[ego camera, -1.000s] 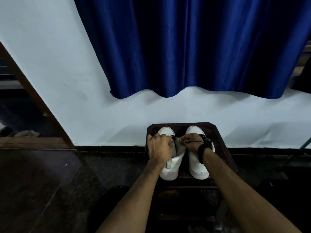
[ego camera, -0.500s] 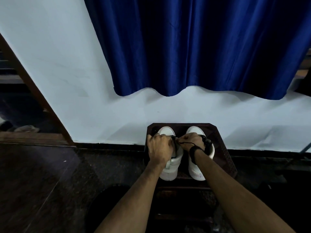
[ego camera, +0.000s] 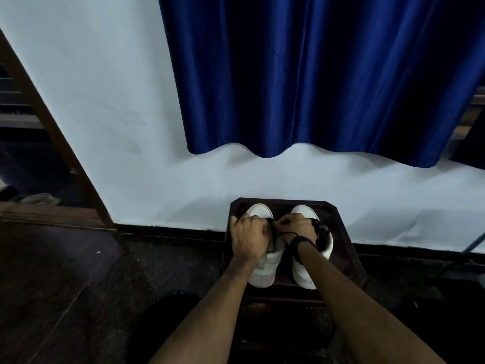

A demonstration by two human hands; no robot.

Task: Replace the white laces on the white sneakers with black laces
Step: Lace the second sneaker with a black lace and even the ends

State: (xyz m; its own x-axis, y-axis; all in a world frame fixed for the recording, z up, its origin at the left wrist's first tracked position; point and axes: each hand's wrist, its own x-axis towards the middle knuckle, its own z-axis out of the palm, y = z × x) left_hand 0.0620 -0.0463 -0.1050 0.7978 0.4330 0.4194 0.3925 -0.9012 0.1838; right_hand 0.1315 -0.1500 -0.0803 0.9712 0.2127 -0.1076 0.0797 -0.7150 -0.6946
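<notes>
- Blue curtain [ego camera: 315, 74] hangs at 12 o'clock over a pale wall [ego camera: 105, 101].
- Dark wooden tray [ego camera: 343, 248] at 6 o'clock holds both white sneakers [ego camera: 265, 269], toes near its far rim.
- Left hand [ego camera: 249, 240] and right hand [ego camera: 296, 228]: fingers curled, pinching a black lace [ego camera: 287, 234] between the sneakers.

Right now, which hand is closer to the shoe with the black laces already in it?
Right. The right hand lies over the right sneaker; the left hand is on the left sneaker beside it.

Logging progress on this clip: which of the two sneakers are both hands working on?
The left sneaker. The left hand grips its upper, and the right hand reaches across to it, pinching a black lace. The right sneaker is untouched.
</notes>
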